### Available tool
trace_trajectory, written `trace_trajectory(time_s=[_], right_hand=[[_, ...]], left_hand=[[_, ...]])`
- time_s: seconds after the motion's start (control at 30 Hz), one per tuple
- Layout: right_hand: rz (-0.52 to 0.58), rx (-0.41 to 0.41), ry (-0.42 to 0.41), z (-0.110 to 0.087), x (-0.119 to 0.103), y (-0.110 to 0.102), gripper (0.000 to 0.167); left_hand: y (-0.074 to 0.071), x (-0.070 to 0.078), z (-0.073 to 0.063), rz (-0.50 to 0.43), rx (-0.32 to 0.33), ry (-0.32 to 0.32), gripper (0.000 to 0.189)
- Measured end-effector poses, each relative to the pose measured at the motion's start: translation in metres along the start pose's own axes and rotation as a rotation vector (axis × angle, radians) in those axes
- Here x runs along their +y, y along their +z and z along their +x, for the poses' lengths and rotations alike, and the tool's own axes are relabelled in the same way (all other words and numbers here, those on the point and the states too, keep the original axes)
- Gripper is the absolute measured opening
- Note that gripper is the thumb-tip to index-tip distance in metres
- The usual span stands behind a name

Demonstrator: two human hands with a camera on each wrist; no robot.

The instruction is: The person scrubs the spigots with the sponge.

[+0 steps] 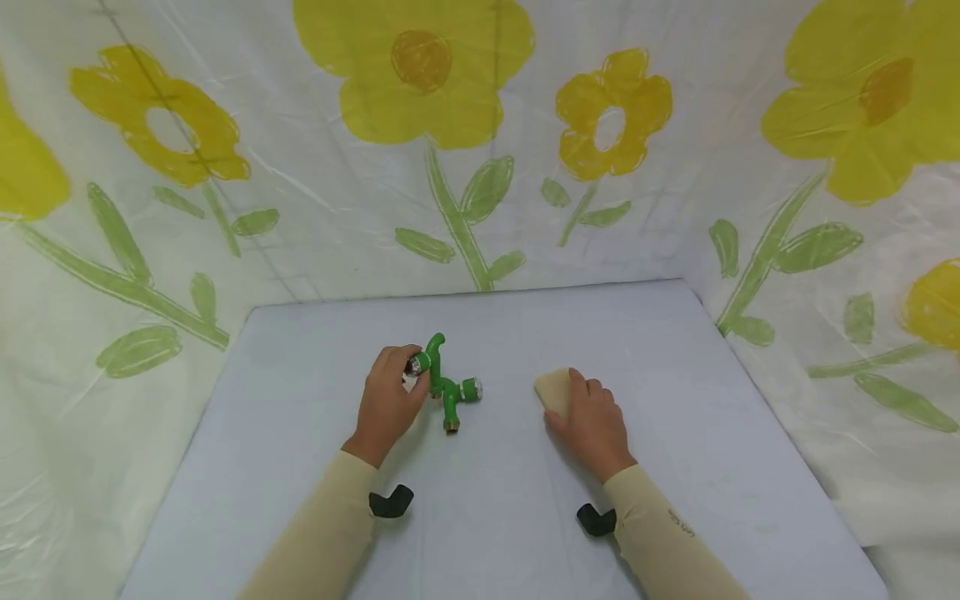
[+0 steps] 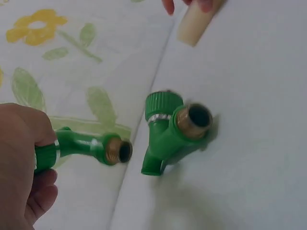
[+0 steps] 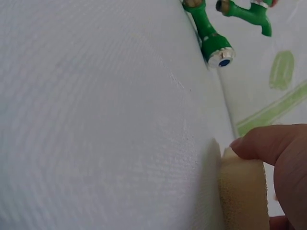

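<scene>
My left hand (image 1: pixel 388 398) grips a green tap (image 2: pixel 81 143) by its ribbed knob, and the tap's brass threaded end points toward the right in the left wrist view. Close beside it a second green tap (image 1: pixel 450 396) lies on the table, with a brass threaded inlet and a silver-capped knob that has a blue centre. Over on the right, my right hand (image 1: pixel 594 421) pinches a pale yellow sponge (image 3: pixel 243 191) between thumb and fingers, just at the table surface. Part of the sponge is hidden behind the fingers.
A white-covered table (image 1: pixel 495 517) spans the work area. Behind and at both sides hangs a white curtain (image 1: pixel 337 208) painted with yellow flowers. Dark wrist-camera pieces (image 1: pixel 392 502) stick out from both sleeves.
</scene>
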State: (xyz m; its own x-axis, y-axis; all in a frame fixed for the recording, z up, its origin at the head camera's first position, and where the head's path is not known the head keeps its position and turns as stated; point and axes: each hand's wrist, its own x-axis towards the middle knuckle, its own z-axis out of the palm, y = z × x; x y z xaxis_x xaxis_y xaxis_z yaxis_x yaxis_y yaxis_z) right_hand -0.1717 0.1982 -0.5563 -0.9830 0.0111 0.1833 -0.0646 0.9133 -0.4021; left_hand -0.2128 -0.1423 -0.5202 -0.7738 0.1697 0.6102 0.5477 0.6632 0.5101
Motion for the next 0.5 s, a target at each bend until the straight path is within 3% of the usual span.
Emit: trace_trajectory(time_s=[0.13,0.33,0.5], right_hand=[[0.022,0.006,-0.020,-0.001,0.002,-0.002,0.084],[0.204,0.072,-0.196,0.001,-0.007,-0.014,0.082],[0.350,0.051,-0.315,0.001,-0.027,-0.033,0.083]], left_hand=[[0.000,-0.002,0.000,-0.060,0.018,-0.012,0.038],[0.001,0.004,0.000,-0.226,-0.039,-0.167,0.040],[0.003,0.015,0.003,-0.421,-0.123,-0.282,0.042]])
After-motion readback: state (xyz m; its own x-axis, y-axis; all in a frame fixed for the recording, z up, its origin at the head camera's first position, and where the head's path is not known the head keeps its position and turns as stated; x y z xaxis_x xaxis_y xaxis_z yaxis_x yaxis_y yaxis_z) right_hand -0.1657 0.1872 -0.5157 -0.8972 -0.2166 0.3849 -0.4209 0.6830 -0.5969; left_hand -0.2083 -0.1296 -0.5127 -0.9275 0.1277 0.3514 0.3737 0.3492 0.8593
